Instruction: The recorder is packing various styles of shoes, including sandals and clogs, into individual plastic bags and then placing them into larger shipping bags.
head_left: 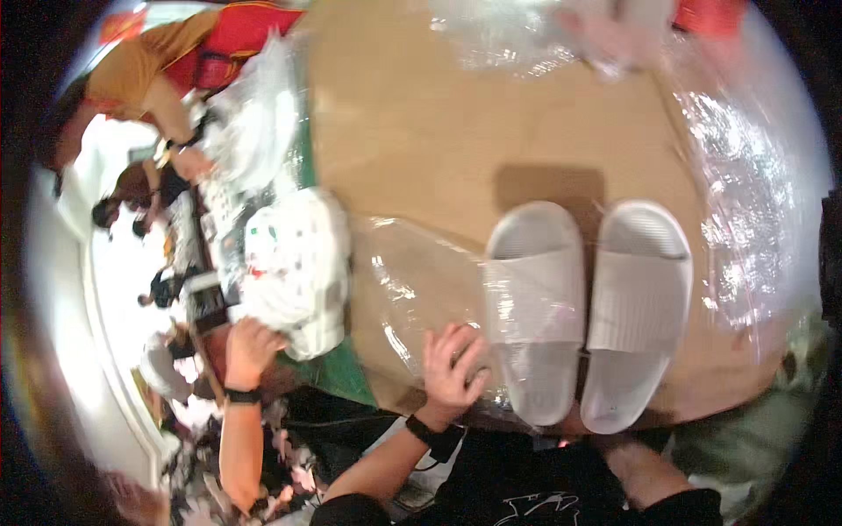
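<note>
A pair of pale grey-white slide sandals, the left slide (532, 307) and the right slide (640, 298), stands out in front of me with toes pointing away and a shadow on the cardboard beyond. Clear plastic film (395, 280) reaches from the cardboard across the left slide. My left hand (452, 373) is over the film, just left of that slide, thumb and fingers apart. Whether it touches the film I cannot tell. My right hand (572, 422) supports the slides from below at the heels; they hide most of it, including its fingers.
Brown cardboard (412, 114) covers the table, with crumpled clear plastic (745, 210) along its right side. White wrapped bundles (303, 272) lie at the left. A co-worker's hand (252, 351) is beside them; another co-worker (167, 70) reaches in at the far left. More blurred hands (614, 35) are across the table.
</note>
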